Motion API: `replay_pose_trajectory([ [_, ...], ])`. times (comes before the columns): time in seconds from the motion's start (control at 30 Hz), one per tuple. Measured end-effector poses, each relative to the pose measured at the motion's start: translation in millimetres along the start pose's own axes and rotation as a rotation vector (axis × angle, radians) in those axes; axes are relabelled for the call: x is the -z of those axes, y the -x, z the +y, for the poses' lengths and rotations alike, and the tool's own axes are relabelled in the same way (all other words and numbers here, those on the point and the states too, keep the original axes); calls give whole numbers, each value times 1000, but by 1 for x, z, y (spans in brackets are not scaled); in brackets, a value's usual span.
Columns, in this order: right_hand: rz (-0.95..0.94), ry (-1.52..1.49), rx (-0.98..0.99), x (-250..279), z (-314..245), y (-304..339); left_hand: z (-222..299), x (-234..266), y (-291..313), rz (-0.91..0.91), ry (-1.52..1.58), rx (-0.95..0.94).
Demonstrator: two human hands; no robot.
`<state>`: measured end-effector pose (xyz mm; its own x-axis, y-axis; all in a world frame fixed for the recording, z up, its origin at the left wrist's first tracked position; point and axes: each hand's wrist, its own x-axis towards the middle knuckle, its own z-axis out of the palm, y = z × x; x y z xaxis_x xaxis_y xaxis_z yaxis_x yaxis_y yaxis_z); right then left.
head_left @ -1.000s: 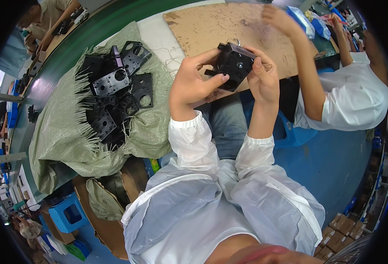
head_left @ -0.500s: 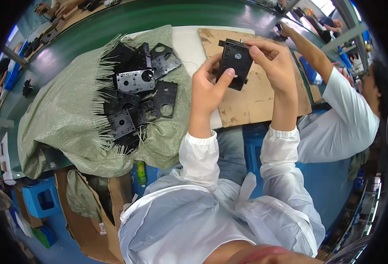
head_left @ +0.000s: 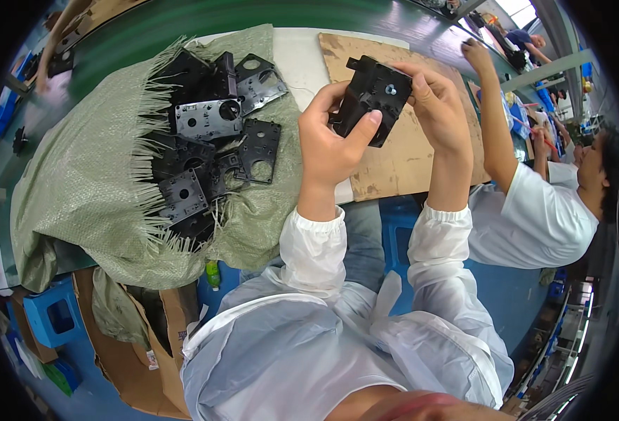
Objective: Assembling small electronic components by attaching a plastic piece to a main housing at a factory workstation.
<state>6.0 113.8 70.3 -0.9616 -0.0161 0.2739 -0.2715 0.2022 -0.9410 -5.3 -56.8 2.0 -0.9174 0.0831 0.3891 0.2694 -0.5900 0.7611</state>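
Observation:
Between my two hands is a black plastic housing point(head_left: 378, 95), tilted, with a small pale round piece on its upper face. My left hand point(head_left: 334, 137) grips its left side, the thumb pressed on the lower part of the face. My right hand point(head_left: 436, 105) holds the upper right edge, thumb and fingers closed on it. Both are above a brown cardboard sheet point(head_left: 422, 158). To the left, several black plastic panels point(head_left: 209, 121) with round holes lie heaped in the mouth of a green woven sack point(head_left: 92, 182).
A green conveyor belt point(head_left: 309, 14) runs along the far side. At the right a co-worker in a light shirt point(head_left: 534, 217) reaches toward it. Below the sack stand an open cardboard box point(head_left: 123, 365) and a blue stool point(head_left: 53, 316). A green bottle point(head_left: 213, 275) is beside the box.
The housing has turned in my hands, showing more of its side. My view has shifted slightly. The co-worker's arm at the right has risen, and another person's arm has come in at upper left.

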Motion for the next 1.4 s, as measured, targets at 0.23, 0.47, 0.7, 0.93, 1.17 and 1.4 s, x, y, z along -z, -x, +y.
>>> replay_pose_trajectory([
  [0.23, 429, 328, 190, -13, -10, 28, -21, -5, -2, 30, -353, -285],
  [0.47, 404, 819, 500, -20, -33, 48, -5, -9, 4, 44, -169, -68],
  [0.7, 386, 905, 550, -27, -25, 44, -15, -7, -2, -45, -387, -364],
  [0.93, 424, 977, 577, -30, -21, 47, -11, -10, 0, -18, -454, -425],
  [1.17, 465, 840, 539, -31, -15, 48, -13, -13, 0, 35, -548, -660],
  [1.4, 439, 659, 415, -23, 0, 53, -21, -16, -1, 97, -771, -914],
])
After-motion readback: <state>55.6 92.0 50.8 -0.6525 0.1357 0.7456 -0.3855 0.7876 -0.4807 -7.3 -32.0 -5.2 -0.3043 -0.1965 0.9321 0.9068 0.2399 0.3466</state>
